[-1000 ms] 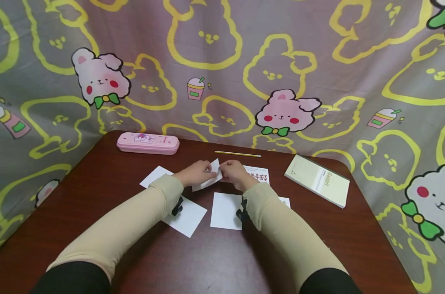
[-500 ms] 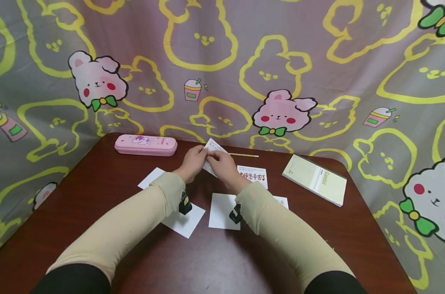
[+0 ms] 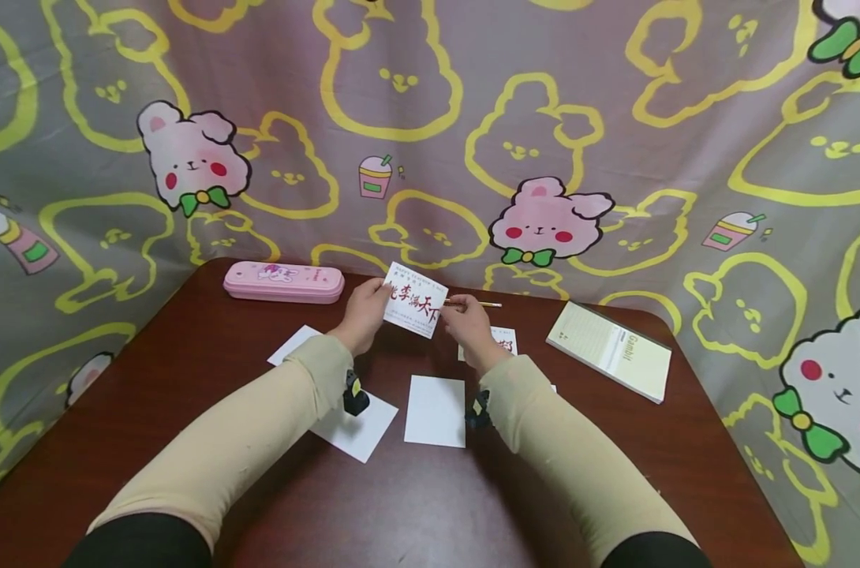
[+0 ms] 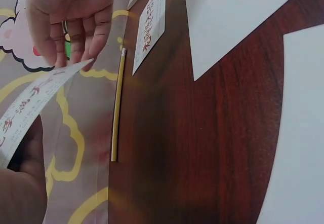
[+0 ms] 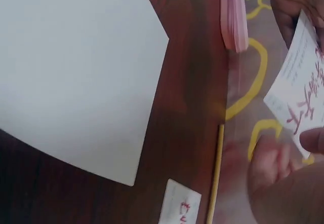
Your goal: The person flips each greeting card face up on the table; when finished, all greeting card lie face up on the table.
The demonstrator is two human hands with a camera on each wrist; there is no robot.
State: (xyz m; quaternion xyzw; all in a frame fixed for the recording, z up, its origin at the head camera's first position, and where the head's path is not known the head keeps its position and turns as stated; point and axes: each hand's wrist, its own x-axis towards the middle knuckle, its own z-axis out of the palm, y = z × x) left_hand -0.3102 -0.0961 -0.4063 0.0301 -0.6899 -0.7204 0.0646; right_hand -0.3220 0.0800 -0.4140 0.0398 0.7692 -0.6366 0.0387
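A white card with red brush-style lettering is raised over the back of the table, its printed face toward the head camera. My left hand grips its left edge, thumb in front. At the lower right corner, my right hand pinches the card; in the right wrist view the right thumb lies over that corner. The left wrist view shows the card bowed slightly between both hands. Under my right wrist, another lettered card lies partly hidden on the table.
Blank white squares of paper lie in front, one partly under my left wrist. A pencil runs along the table's back edge. A pink pencil case sits back left, a notepad at right. A patterned curtain hangs behind.
The card has risen from low between my hands and turned its lettered face to the head camera. My right hand has slid outward to the card's right corner, baring the blank square below.
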